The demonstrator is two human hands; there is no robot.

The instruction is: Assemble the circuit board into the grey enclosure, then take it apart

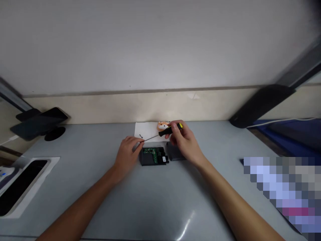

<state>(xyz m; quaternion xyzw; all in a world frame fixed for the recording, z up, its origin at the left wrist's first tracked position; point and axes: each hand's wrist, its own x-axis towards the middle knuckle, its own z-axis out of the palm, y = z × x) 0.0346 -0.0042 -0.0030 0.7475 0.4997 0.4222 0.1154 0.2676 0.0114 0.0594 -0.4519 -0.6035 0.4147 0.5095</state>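
Note:
My right hand [187, 144] is closed around the black and yellow handle of a screwdriver [167, 131], whose thin shaft points left and slightly down. At the tip of that shaft, the thumb and forefinger of my left hand [126, 155] are pinched together; what lies between them is too small to make out. Just below the fingers is an open black case [153, 164] with a green circuit board [154, 155] inside. A dark flat cover [174, 153] lies beside it, partly hidden by my right hand. Several small dark screws [141, 136] rest on a white sheet of paper [146, 128].
An orange and white animal-faced toy [162, 126] sits on the paper's far edge. At left are a dark screen on a stand [40, 122] and a black-topped tray [23, 184]. A dark cylindrical object [260, 105] stands at the right rear; a pixelated area covers the right side.

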